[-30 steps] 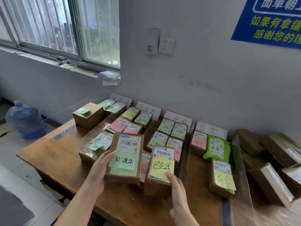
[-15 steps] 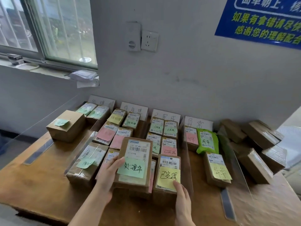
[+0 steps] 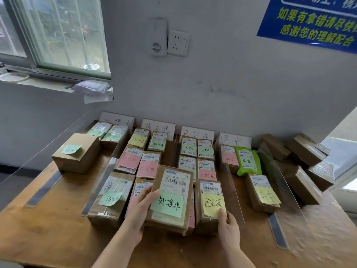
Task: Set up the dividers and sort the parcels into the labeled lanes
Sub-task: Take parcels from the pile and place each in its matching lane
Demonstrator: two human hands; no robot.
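Observation:
My left hand [image 3: 142,208] grips a flat cardboard parcel with a green note [image 3: 173,198] by its left edge, holding it just above the parcels in the second lane. My right hand [image 3: 228,228] holds the near end of a parcel with a yellow note [image 3: 209,205] lying at the front of the third lane. Clear plastic dividers [image 3: 230,190] stand between four lanes of parcels, and white lane labels [image 3: 158,127] lean on the wall behind them. A cube box with a green note [image 3: 77,152] sits alone in the left lane.
The parcels rest on a wooden table [image 3: 48,236] against a grey wall. Unsorted brown boxes [image 3: 301,161] are piled at the right past the last divider. A green bag parcel [image 3: 247,160] lies in the fourth lane. A window [image 3: 58,35] is at upper left.
The view has swung right and closer to the table. Both hands keep their hold on the same two parcels, which have barely shifted.

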